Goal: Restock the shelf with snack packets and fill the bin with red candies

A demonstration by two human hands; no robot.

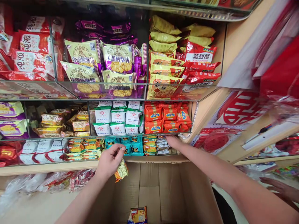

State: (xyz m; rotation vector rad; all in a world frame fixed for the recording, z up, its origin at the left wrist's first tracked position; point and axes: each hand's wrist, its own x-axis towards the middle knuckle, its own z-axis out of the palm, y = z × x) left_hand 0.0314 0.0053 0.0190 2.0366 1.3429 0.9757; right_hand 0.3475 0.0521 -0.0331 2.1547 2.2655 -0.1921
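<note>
My left hand [111, 159] is closed in a pinch on a small yellow and orange snack packet [121, 171], which hangs below the fingers over an open cardboard box [149, 179]. My right hand [173, 142] reaches into the lowest shelf at the right end, beside small silver packets [163, 145]. Its fingers are hidden by the shelf above. Small yellow packets [149, 145] are stacked left of the silver ones, and teal packets [136, 149] lie behind my left hand. Down in the box sits a blue and orange packet [137, 215].
Glass-fronted shelves hold red packs [169, 113], white packs [118, 117] and French biscuit packs [119, 59]. A wooden side panel [210, 107] bounds the shelves on the right. Plastic bags [53, 182] lie below left. Another person's hand [277, 186] shows at the right edge.
</note>
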